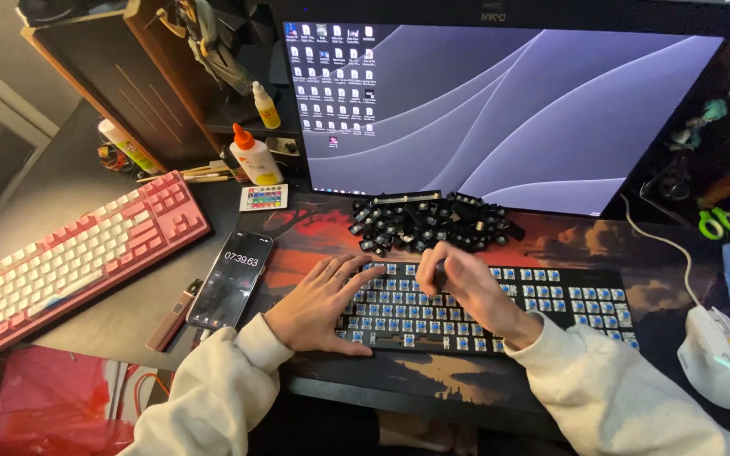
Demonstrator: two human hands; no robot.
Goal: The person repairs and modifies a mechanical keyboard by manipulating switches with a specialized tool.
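The left hand lies flat, fingers spread, on the left end of the stripped black keyboard, whose length runs left-right. The right hand pinches what looks like a dark keycap puller. Just beyond lies the keycap pile.

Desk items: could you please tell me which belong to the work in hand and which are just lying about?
In use: black keyboard, keycap pile, left hand, right hand.

Lying about: pink keyboard, phone, glue bottle, white mouse, green scissors.
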